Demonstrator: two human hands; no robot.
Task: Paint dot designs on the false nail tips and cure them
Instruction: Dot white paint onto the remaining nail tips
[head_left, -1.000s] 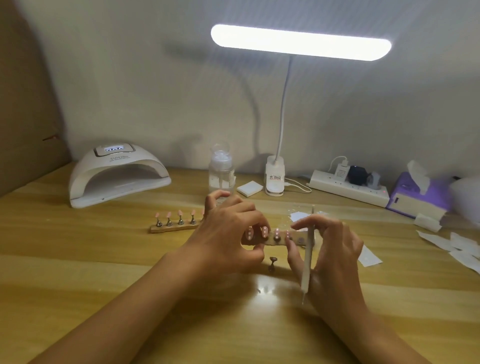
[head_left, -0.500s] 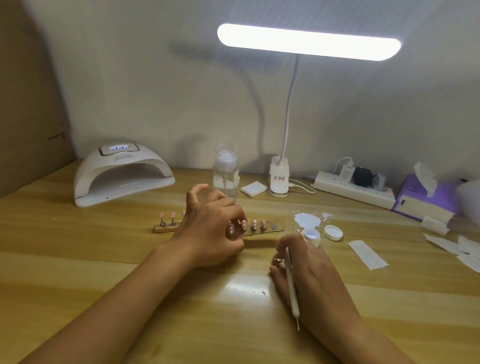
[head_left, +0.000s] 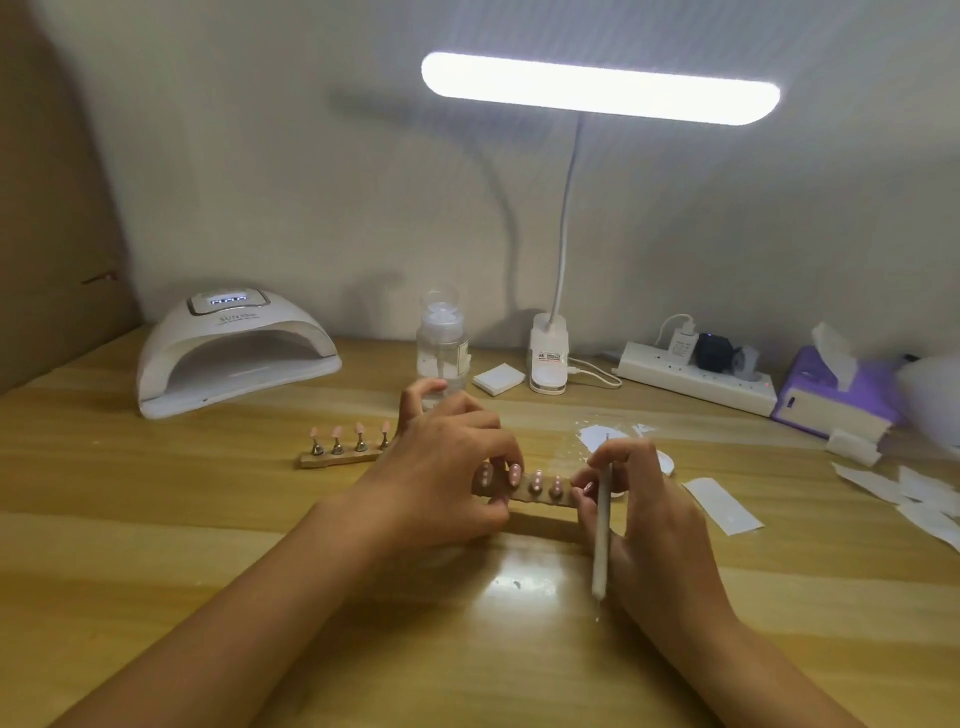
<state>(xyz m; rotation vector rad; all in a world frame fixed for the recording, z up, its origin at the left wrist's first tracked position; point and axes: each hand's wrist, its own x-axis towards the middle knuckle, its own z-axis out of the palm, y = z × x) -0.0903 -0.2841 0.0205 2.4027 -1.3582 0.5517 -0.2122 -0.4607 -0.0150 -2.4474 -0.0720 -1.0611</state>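
Left hand: fingers curled, pinching the left end of the near holder strip, with fingertips on top and thumb at the near edge.
Right hand: fingers curled round the dotting tool, thumb tip touching the right end of the same strip. The tool runs near-far. Its fine tip points near, toward the person, and the other end pokes out past the fingers on the far side. The tip is well apart from the nails.

The near holder strip sits between the two hands, mid table, long axis left-right. There is a shadow band along its near edge; can't tell if it is lifted or resting. Pink nail tips stand on it on small stands: two in the open gap, two more partly behind the left fingers. Pale marks show on them, too small to read.

Second holder strip: left of the first and slightly farther, right end hidden behind the left hand, four pink tips upright on it.

Curing lamp: far left, opening facing near, display lit.

Far edge, left to right:
- pump bottle, just beyond the left hand
- white pad stack
- desk lamp, with its bar lit overhead
- power strip, with plugs in it
- purple tissue box

A white palette patch lies just beyond the right hand. Paper slips are scattered on the right side of the table.
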